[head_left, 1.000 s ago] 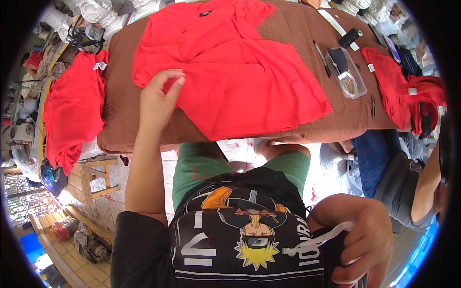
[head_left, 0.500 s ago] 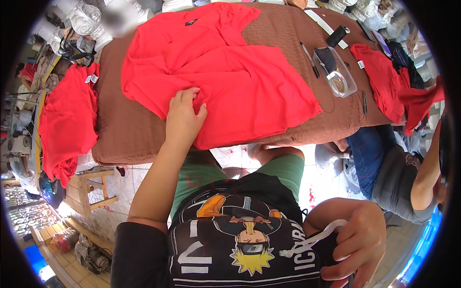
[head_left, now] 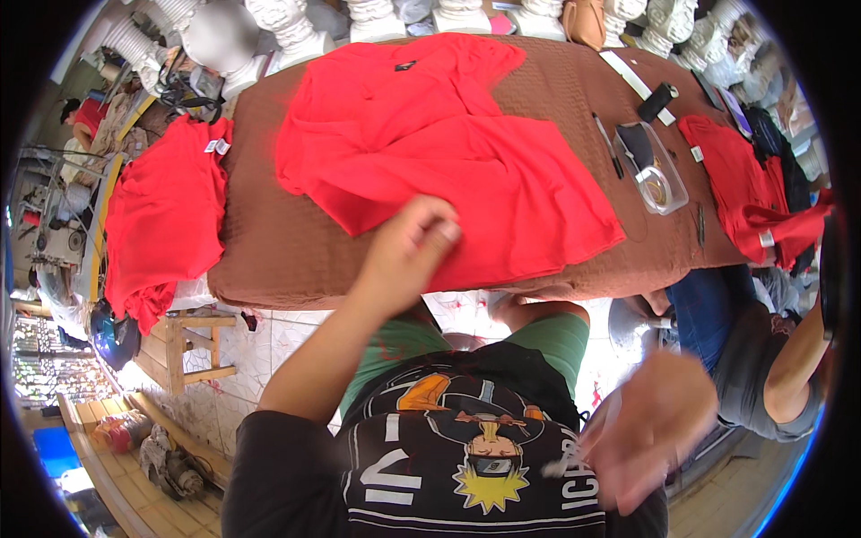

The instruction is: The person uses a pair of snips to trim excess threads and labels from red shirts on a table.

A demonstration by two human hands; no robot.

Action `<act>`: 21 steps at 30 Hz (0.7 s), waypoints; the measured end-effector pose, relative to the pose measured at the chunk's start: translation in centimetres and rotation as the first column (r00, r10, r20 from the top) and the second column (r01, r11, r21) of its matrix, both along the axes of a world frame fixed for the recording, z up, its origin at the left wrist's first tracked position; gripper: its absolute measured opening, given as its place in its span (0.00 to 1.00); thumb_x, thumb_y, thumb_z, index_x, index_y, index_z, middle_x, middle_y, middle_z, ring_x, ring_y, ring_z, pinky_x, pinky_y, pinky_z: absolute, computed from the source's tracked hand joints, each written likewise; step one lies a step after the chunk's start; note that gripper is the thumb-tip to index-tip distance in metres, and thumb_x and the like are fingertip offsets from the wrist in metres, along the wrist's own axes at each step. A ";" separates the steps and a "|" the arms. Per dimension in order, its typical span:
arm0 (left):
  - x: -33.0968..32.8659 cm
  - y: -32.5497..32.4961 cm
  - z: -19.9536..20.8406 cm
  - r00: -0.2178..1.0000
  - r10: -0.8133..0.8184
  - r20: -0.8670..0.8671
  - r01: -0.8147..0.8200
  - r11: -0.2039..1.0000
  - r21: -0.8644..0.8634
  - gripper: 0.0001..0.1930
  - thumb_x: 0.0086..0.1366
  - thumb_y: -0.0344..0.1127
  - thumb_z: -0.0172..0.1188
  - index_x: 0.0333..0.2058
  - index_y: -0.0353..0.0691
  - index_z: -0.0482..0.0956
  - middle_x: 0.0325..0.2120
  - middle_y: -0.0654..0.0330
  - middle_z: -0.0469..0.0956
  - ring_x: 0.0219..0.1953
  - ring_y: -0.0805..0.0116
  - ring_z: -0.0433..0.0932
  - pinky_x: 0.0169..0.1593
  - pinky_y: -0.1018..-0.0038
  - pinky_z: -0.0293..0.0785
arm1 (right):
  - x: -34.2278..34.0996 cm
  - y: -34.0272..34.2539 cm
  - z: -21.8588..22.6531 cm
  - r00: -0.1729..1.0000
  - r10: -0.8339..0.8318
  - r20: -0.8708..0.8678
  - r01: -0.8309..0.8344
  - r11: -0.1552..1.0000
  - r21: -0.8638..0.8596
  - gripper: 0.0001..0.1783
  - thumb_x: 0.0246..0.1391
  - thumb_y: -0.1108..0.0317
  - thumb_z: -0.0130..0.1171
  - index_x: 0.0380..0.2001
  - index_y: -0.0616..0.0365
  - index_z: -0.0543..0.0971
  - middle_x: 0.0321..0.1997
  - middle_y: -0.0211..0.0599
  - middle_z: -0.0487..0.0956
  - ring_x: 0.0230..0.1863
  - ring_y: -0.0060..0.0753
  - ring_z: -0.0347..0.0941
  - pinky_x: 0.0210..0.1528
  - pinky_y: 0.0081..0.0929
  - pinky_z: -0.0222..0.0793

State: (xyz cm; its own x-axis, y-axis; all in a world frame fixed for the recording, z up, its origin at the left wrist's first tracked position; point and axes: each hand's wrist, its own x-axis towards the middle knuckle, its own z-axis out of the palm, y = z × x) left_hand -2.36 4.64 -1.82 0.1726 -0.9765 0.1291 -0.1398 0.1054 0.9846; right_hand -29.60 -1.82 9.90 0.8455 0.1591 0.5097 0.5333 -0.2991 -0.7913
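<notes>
A red shirt [head_left: 430,152], with a dark label at its neckline, lies spread across the middle of the brown-covered table [head_left: 256,242]. Over its near edge is my left hand [head_left: 414,254], its fingers curled in and slightly blurred; no cloth shows pinched in them. Low on the right, in front of my black shirt, my right hand [head_left: 653,430] is smeared by motion. From its fingers trails a thin white strip [head_left: 563,467], blurred too.
More red garments hang over the table's left end [head_left: 170,215] and right end [head_left: 731,166]. A clear plastic box [head_left: 664,184], a marker [head_left: 608,143] and a black cylinder [head_left: 657,102] lie on the right. A person [head_left: 767,359] sits close at right. White pillars [head_left: 372,20] line the far edge.
My left hand has lifted from the red shirt and shifted right and nearer, its fingers more curled. My right hand has moved slightly left, still with the white strip. The whole view has shifted.
</notes>
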 end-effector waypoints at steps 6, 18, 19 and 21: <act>-4.5 1.9 2.5 0.975 -0.201 -0.090 0.190 0.975 -0.118 0.08 0.65 0.31 0.57 0.40 0.34 0.74 0.35 0.58 0.78 0.40 0.70 0.77 0.47 0.72 0.72 | 6.6 0.2 -6.8 0.491 -0.823 -0.285 0.847 0.528 -0.066 0.27 0.42 0.67 0.73 0.47 0.62 0.78 0.30 0.35 0.82 0.29 0.21 0.77 0.31 0.18 0.69; 3.1 0.8 0.2 0.649 0.287 -0.704 -0.189 0.958 0.216 0.38 0.66 0.67 0.44 0.60 0.39 0.64 0.57 0.55 0.71 0.53 0.61 0.75 0.55 0.64 0.70 | 2.7 1.9 0.6 0.860 -0.454 0.233 0.467 0.884 0.000 0.05 0.45 0.71 0.68 0.26 0.59 0.82 0.22 0.30 0.79 0.18 0.24 0.74 0.18 0.20 0.63; 4.1 -0.1 0.5 0.631 0.276 -0.725 -0.188 0.961 0.203 0.40 0.65 0.67 0.46 0.62 0.38 0.60 0.59 0.54 0.68 0.56 0.60 0.72 0.58 0.63 0.67 | 2.6 1.7 1.3 0.921 -0.327 0.210 0.344 0.938 -0.045 0.05 0.44 0.70 0.68 0.26 0.58 0.83 0.22 0.30 0.79 0.18 0.25 0.74 0.17 0.19 0.62; 5.7 -2.0 0.6 0.594 0.261 -0.761 -0.199 0.964 0.176 0.45 0.64 0.67 0.49 0.66 0.35 0.52 0.63 0.51 0.63 0.62 0.57 0.66 0.65 0.62 0.60 | 3.4 2.1 1.0 0.936 -0.238 0.259 0.277 0.952 -0.129 0.09 0.46 0.65 0.69 0.27 0.59 0.84 0.20 0.32 0.78 0.12 0.21 0.68 0.13 0.17 0.55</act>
State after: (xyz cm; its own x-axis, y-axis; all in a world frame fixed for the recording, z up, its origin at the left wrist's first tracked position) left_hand 3.31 2.65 -1.19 0.3970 -0.8904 -0.2228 0.6637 0.1108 0.7398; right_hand -26.22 0.28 10.86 0.7255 0.0486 0.6865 0.5872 -0.5639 -0.5807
